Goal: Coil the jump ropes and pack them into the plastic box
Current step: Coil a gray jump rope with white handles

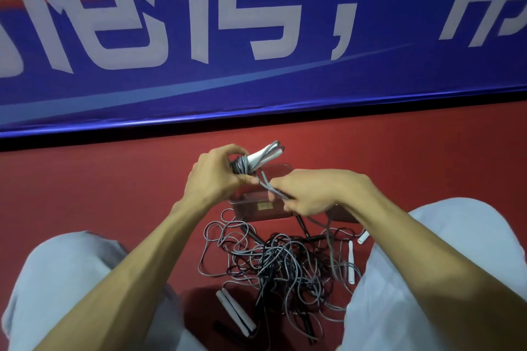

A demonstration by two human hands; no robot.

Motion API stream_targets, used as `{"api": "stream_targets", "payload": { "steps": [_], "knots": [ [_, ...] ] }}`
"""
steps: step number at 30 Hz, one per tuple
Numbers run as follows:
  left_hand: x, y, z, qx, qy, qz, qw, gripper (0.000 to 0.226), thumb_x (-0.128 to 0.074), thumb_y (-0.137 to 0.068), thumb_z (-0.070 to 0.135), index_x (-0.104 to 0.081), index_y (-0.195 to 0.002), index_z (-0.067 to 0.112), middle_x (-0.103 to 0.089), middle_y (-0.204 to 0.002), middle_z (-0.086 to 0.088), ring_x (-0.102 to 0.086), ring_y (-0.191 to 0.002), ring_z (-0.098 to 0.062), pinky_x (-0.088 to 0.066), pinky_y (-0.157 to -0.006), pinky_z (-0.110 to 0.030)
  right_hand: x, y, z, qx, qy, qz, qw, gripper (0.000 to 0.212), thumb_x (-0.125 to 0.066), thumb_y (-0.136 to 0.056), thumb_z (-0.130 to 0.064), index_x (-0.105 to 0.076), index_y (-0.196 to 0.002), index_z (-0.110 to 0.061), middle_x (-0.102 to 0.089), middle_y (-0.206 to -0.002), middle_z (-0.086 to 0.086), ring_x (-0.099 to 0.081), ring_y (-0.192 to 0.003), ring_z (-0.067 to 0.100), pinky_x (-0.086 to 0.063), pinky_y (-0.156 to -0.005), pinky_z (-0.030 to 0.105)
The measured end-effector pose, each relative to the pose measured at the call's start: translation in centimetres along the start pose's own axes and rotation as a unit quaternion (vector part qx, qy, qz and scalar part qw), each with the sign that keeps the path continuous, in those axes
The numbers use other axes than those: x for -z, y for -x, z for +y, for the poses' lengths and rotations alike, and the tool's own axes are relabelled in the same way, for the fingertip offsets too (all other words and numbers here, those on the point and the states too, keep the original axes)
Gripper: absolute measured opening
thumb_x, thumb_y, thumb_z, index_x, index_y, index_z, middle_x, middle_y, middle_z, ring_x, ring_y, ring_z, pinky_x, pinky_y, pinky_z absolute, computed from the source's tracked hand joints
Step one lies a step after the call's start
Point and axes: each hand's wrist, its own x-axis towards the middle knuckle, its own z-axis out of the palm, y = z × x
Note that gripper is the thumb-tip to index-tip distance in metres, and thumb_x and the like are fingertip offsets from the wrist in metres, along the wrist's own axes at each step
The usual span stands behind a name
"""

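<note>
Left hand [212,177] grips coiled grey jump rope [256,158], white handles up, above clear plastic box [256,209]. Right hand [308,194] pinches its loose cord [266,184]. Tangled ropes [279,265] lie between trouser legs [71,279], reaching the box's near wall. Red floor [99,188] open both sides; blue banner [199,85] bounds far edge.

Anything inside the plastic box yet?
The plastic box shows only red through its clear front wall, no rope. The left hand, right hand and the half-coiled rope they hold cover most of the opening, so the rest is hidden.
</note>
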Motion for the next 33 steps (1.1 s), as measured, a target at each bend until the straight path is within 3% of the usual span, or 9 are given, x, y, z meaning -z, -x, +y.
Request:
{"api": "stream_targets", "payload": {
  "steps": [5, 10, 14, 17, 20, 25, 28, 31, 33],
  "knots": [
    [-0.5, -0.3, -0.5, -0.032, -0.098, -0.07, 0.992, 0.067, -0.09, -0.059, 0.046, -0.063, -0.119, 0.031, -0.07, -0.11, 0.0, -0.064, -0.101, -0.025, -0.05, -0.077, -0.035, 0.0, 0.3, -0.8, 0.041, 0.071, 0.101, 0.991, 0.017, -0.05, -0.089, -0.005, -0.045, -0.085, -0.021, -0.053, -0.082, -0.004, -0.056, -0.076, 0.022, -0.041, -0.063, 0.033],
    [-0.4, 0.0, -0.2, -0.107, -0.135, -0.14, 0.975, 0.057, -0.08, -0.074, 0.047, -0.06, -0.126, 0.037, -0.069, -0.103, 0.008, -0.06, -0.091, -0.017, -0.043, -0.071, -0.031, 0.0, 0.4, -0.4, 0.056, 0.144, 0.288, 0.945, 0.036, -0.052, -0.09, -0.004, -0.061, -0.119, -0.023, -0.058, -0.1, -0.005, -0.06, -0.094, 0.021, -0.038, -0.067, 0.031],
    [0.0, 0.2, 0.4, -0.133, -0.132, -0.156, 0.97, 0.056, -0.071, -0.074, 0.063, -0.06, -0.125, 0.042, -0.057, -0.087, 0.014, -0.058, -0.087, -0.015, -0.045, -0.071, -0.033, 0.1, -0.4, 1.0, 0.032, 0.075, 0.387, 0.918, 0.023, -0.056, -0.096, -0.024, -0.067, -0.115, -0.027, -0.063, -0.105, -0.006, -0.061, -0.098, 0.021, -0.037, -0.067, 0.029],
    [0.2, 0.7, 0.7, -0.126, -0.125, -0.176, 0.968, 0.064, -0.062, -0.065, 0.078, -0.061, -0.122, 0.048, -0.061, -0.09, 0.016, -0.057, -0.085, -0.011, -0.048, -0.072, -0.034, 0.0, -0.9, 1.7, -0.019, -0.016, 0.391, 0.92, 0.021, -0.065, -0.088, -0.044, -0.073, -0.1, -0.029, -0.062, -0.088, -0.011, -0.06, -0.091, 0.015, -0.038, -0.069, 0.028],
    [-0.1, 0.8, 0.7, -0.148, -0.095, -0.175, 0.969, 0.038, -0.063, -0.071, 0.074, -0.065, -0.105, 0.055, -0.062, -0.078, 0.01, -0.055, -0.072, -0.01, -0.045, -0.064, -0.033, 0.4, -1.2, 2.2, -0.053, -0.136, 0.388, 0.91, 0.02, -0.077, -0.073, -0.048, -0.077, -0.083, -0.03, -0.067, -0.076, -0.014, -0.061, -0.079, 0.008, -0.044, -0.069, 0.028],
    [0.5, 0.7, 1.2, -0.109, 0.122, -0.159, 0.974, 0.031, -0.066, -0.072, 0.046, -0.068, -0.103, 0.047, -0.072, -0.088, 0.016, -0.063, -0.075, -0.004, -0.054, -0.073, -0.03, 1.3, -0.7, 3.4, -0.023, -0.379, 0.375, 0.846, 0.012, -0.08, -0.077, -0.024, -0.078, -0.083, -0.013, -0.073, -0.075, -0.003, -0.065, -0.067, 0.005, -0.048, -0.062, 0.019],
    [0.9, 0.8, 1.8, -0.068, 0.278, -0.142, 0.947, 0.026, -0.067, -0.086, 0.012, -0.072, -0.099, 0.035, -0.072, -0.08, 0.004, -0.063, -0.068, -0.007, -0.051, -0.062, -0.02, 1.4, -0.5, 3.5, -0.004, -0.493, 0.359, 0.792, 0.011, -0.066, -0.089, -0.008, -0.072, -0.081, -0.01, -0.064, -0.062, -0.005, -0.051, -0.054, 0.008, -0.04, -0.052, 0.018],
    [1.3, 0.7, 2.2, -0.026, 0.36, -0.083, 0.929, 0.029, -0.06, -0.09, 0.008, -0.07, -0.104, 0.032, -0.072, -0.085, 0.011, -0.063, -0.072, -0.003, -0.049, -0.061, -0.015, 1.5, -0.4, 3.1, 0.025, -0.498, 0.32, 0.806, 0.015, -0.059, -0.096, -0.017, -0.069, -0.085, -0.013, -0.063, -0.067, 0.0, -0.046, -0.05, 0.009, -0.037, -0.046, 0.02],
    [1.6, 0.5, 2.1, 0.015, 0.424, -0.092, 0.901, 0.039, -0.055, -0.092, 0.011, -0.066, -0.117, 0.038, -0.073, -0.097, 0.012, -0.065, -0.077, -0.008, -0.052, -0.062, -0.021, 1.5, -0.4, 2.6, 0.041, -0.48, 0.281, 0.83, 0.015, -0.055, -0.098, -0.016, -0.067, -0.094, -0.009, -0.064, -0.068, -0.001, -0.047, -0.047, 0.006, -0.037, -0.043, 0.018]
  ]
}}
